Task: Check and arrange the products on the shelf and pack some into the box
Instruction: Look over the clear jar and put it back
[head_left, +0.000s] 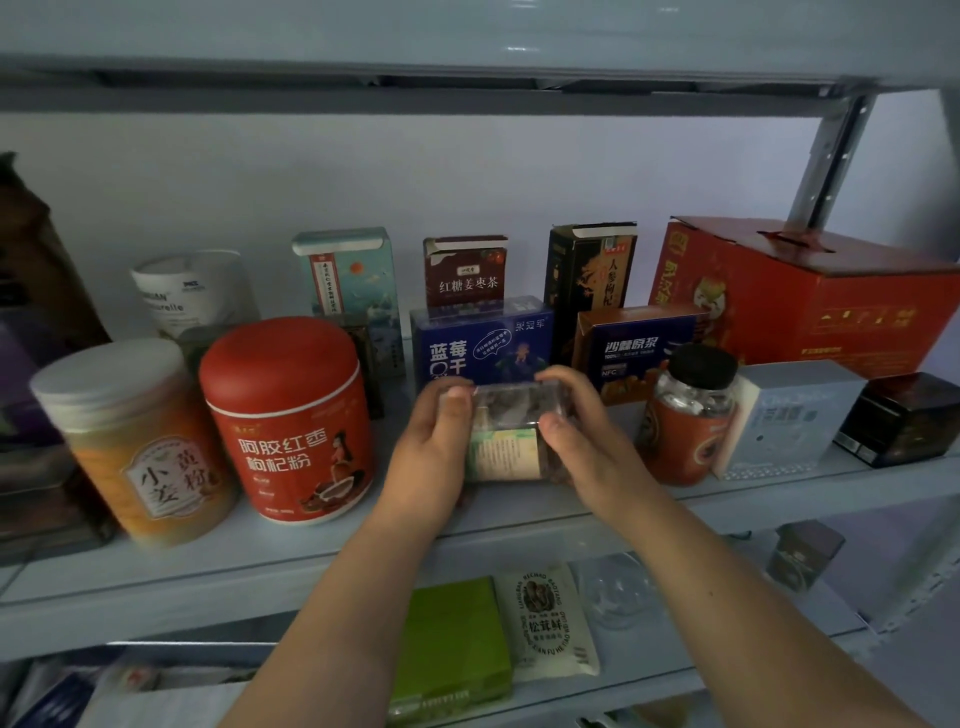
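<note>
A clear plastic box (506, 434) of dark dried goods with a pale label stands at the middle of the grey shelf (311, 551). My left hand (434, 447) grips its left side and my right hand (582, 431) grips its right side, thumbs on the top edge. Directly behind it stands a blue blueberry box (480, 340). No packing box is in view.
Left of my hands stand a red canister (288, 421) and an orange jar (135, 441). To the right are a black-lidded jar (693, 415), a grey-white box (789, 415), a dark box (901, 418) and a large red carton (810, 296). A green box (452, 644) and pale pouch (550, 618) lie on the lower shelf.
</note>
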